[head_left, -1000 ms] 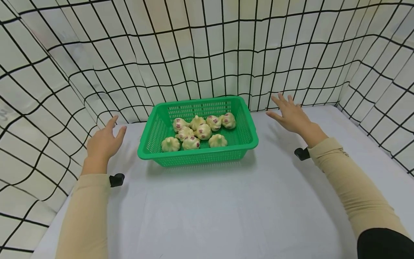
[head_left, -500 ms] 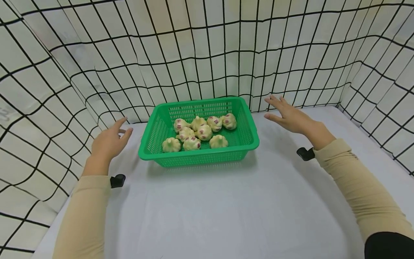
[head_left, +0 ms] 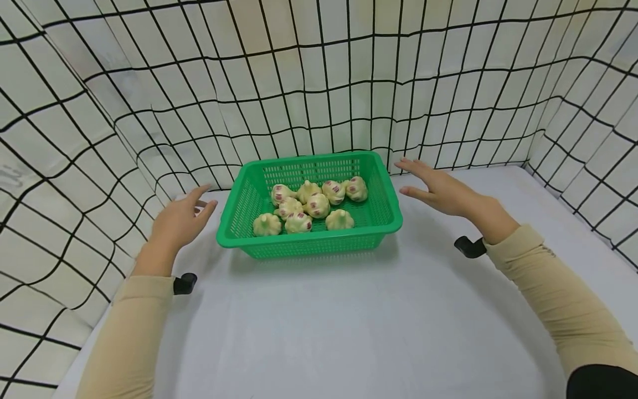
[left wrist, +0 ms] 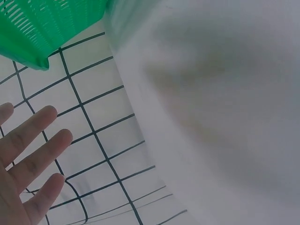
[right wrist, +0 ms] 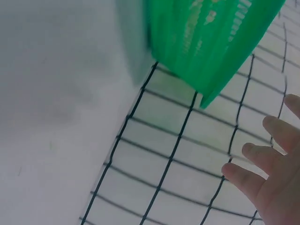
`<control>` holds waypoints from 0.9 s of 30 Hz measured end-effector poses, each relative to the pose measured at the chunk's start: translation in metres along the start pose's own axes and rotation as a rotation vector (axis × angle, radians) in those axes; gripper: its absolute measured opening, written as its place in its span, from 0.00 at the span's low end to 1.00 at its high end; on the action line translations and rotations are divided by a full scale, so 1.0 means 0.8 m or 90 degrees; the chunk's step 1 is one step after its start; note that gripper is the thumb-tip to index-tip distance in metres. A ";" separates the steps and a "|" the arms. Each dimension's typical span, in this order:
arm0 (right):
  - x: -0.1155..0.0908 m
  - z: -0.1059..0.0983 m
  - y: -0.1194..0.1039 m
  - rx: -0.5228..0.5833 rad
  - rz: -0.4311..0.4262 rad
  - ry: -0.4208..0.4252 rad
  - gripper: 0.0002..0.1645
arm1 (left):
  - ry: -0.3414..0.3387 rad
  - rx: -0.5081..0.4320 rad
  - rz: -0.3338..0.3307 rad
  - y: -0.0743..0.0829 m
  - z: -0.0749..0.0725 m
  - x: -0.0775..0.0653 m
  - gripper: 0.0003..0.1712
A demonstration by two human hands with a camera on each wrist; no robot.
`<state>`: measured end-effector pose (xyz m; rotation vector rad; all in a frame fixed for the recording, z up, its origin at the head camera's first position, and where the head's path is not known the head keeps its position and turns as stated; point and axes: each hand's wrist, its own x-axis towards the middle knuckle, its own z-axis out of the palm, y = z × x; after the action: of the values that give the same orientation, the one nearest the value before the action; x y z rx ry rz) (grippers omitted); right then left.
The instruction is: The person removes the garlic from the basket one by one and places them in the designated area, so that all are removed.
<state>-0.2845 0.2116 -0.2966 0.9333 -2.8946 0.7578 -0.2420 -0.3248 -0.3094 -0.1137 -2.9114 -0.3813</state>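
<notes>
- Two bare hands, the left hand [head_left: 176, 221] and the right hand [head_left: 443, 191], flank a green rectangular plastic basket [head_left: 309, 236] with slotted walls, one near each short end
- The basket sits upright on a white cloth-covered table [head_left: 324, 321], close to a white wall hung with black square-grid netting [head_left: 374, 80]; whether its rear touches the netting cannot be told
- Nine rounded garlic bulbs [head_left: 317, 205], cream with purple patches on several, lie inside on the basket's floor, loosely grouped
- The step in hand looks like lining up both hands with the basket's ends, before any contact
- A two-handed hold would call for bringing the palms evenly inward and curling the fingers at the rim, keeping the basket level so the bulbs do not roll
- Left fingers [left wrist: 40, 159] are spread and nearly straight, thumb well apart; they hold nothing, with a gap before the basket
- Right fingers [right wrist: 246, 180] are extended, their tips parted and the thumb held away; they too grip nothing, just beside the rim without visible touch
</notes>
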 end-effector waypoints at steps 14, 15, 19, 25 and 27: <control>0.012 0.032 -0.034 0.039 -0.111 -0.002 0.37 | -0.055 0.019 0.063 0.008 0.003 -0.002 0.37; 0.014 0.035 -0.036 0.041 -0.114 -0.004 0.37 | -0.061 0.022 0.068 0.008 0.003 -0.003 0.37; 0.022 0.048 -0.043 0.046 -0.125 -0.022 0.37 | -0.073 0.027 0.091 0.007 0.003 -0.006 0.37; 0.033 0.060 -0.055 0.059 -0.142 -0.045 0.37 | -0.079 0.015 0.116 0.007 0.006 -0.010 0.36; 0.037 0.060 -0.059 0.062 -0.140 -0.047 0.37 | -0.075 0.014 0.123 0.007 0.008 -0.010 0.36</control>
<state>-0.2763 0.1407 -0.3136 1.2903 -2.7712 0.8679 -0.2347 -0.3181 -0.3154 -0.4232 -2.9842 -0.3190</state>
